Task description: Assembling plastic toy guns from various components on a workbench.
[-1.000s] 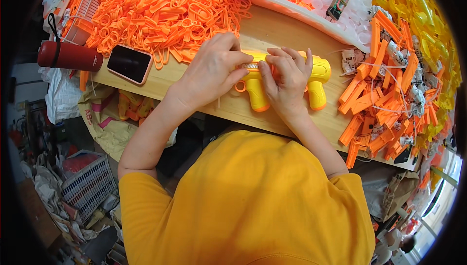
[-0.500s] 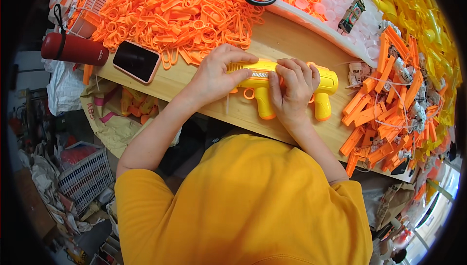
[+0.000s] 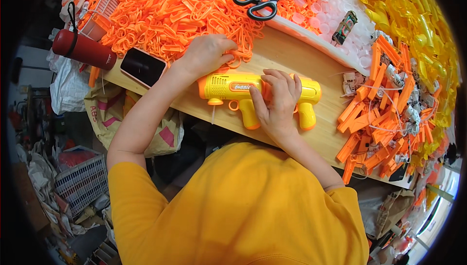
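A yellow toy bubble gun with orange trim and two downward grips lies across the wooden table in front of me. My right hand holds its middle, thumb on the near side and fingers over the top. Off the gun's left end, beyond it, my left hand reaches the near edge of a heap of orange plastic parts. Its thumb and forefinger are bent and slightly apart beside an orange ring-shaped piece. Below the gun's left end are a small yellow cap and a thin pale tube.
Left of the heap are a dark phone and a red bottle. Black-handled scissors lie at the back. A tray holds clear caps. Wired orange parts pile up at right, yellow shells behind.
My left hand has let go of the gun and moved to the orange heap. The gun has shifted slightly left and nearer, with my right hand still on it.
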The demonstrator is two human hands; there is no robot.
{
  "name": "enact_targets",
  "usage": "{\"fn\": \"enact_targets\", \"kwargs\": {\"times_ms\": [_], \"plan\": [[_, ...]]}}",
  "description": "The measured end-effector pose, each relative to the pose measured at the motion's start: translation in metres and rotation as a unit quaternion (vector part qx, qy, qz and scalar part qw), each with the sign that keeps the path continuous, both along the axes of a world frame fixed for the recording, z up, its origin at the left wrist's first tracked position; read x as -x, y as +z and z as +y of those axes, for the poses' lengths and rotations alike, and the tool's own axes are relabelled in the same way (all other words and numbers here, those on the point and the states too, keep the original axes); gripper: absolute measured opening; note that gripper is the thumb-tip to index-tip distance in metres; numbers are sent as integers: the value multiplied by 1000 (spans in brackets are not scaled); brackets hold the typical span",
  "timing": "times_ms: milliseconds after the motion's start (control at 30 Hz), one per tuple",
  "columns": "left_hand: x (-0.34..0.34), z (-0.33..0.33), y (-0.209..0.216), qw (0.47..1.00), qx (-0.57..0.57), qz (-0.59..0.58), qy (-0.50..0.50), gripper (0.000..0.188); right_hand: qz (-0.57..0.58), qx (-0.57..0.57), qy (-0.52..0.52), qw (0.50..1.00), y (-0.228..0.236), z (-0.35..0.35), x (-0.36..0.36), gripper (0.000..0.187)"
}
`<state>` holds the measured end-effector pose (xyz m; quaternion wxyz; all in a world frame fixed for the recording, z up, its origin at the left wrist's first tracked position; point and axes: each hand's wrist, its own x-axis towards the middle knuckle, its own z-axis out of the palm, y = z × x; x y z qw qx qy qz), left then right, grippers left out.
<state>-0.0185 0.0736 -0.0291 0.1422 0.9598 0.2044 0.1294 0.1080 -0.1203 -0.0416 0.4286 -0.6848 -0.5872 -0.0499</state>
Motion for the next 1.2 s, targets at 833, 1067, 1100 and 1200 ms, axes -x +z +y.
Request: {"fn": "enact_targets", "kwargs": {"times_ms": [833, 1067, 1100, 1200], "plan": [[4, 30, 18, 865, 362, -302, 175, 12, -114, 26, -69, 991, 54, 203, -228, 26], [1, 29, 14, 869, 276, -365, 187, 17, -9, -37, -91, 995, 52, 198, -225, 16], [0, 28, 17, 886, 219, -367, 178, 18, 79, -58, -86, 991, 54, 194, -225, 17], [-1, 28, 21, 899, 155, -375, 163, 15, 191, -110, -64, 973, 58, 181, -223, 18]]}}
